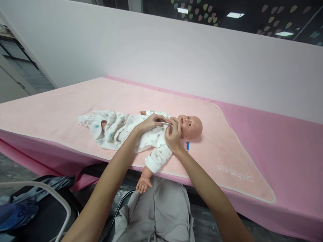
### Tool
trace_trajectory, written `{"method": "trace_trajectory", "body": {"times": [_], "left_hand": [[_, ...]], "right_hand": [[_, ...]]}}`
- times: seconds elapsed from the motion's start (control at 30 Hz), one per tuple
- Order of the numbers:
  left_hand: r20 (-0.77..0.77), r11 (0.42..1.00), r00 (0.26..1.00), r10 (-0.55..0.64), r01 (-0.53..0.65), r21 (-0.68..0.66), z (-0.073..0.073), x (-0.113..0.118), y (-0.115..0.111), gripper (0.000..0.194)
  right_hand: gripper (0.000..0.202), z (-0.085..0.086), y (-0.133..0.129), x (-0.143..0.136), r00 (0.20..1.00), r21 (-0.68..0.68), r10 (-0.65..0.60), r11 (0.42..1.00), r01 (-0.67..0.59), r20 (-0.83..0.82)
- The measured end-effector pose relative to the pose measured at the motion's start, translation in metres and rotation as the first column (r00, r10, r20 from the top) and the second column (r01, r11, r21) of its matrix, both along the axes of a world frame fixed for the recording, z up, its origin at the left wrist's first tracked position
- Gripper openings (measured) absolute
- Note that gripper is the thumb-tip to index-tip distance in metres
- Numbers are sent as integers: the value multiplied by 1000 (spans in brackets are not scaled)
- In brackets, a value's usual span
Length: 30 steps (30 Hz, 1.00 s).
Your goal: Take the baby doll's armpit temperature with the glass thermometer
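A bald baby doll lies on its back on a pink mat, its head to the right. It wears a white printed garment with long sleeves; the lower part lies loose and crumpled around its legs. My left hand rests on the doll's chest, fingers bent toward the collar. Beside it, my right hand is closed at the neckline just below the doll's chin, its fingers pinching the garment's edge. One doll arm hangs over the mat's near edge, its hand bare.
The mat covers a table with a pink cloth. A white wall stands behind it. At the lower left is a black chair with blue clothing. A small blue tag lies near the doll's head.
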State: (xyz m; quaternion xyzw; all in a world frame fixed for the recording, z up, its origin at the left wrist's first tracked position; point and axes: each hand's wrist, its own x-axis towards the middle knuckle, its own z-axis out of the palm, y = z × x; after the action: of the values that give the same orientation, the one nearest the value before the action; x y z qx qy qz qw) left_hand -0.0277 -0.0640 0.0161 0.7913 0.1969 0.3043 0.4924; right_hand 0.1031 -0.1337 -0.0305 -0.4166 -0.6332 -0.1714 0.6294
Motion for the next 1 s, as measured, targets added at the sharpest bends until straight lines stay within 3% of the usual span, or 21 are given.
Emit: {"method": "trace_trajectory", "body": {"times": [0.33,0.5,1.0], "left_hand": [[23,999,999,-38,39,-28,0,1,1,30],[32,999,999,-32,33,-23,1,0,-1,15],[-11,996,996,88,-88,-32,6,0,-5,11]], "right_hand": [[32,5,-3,-1,1000,76,-8,997,9,-12],[31,3,-2,0,1000,76,1,997,-1,1],[25,3,0,2,991,25,67,998,-65,-113]]}}
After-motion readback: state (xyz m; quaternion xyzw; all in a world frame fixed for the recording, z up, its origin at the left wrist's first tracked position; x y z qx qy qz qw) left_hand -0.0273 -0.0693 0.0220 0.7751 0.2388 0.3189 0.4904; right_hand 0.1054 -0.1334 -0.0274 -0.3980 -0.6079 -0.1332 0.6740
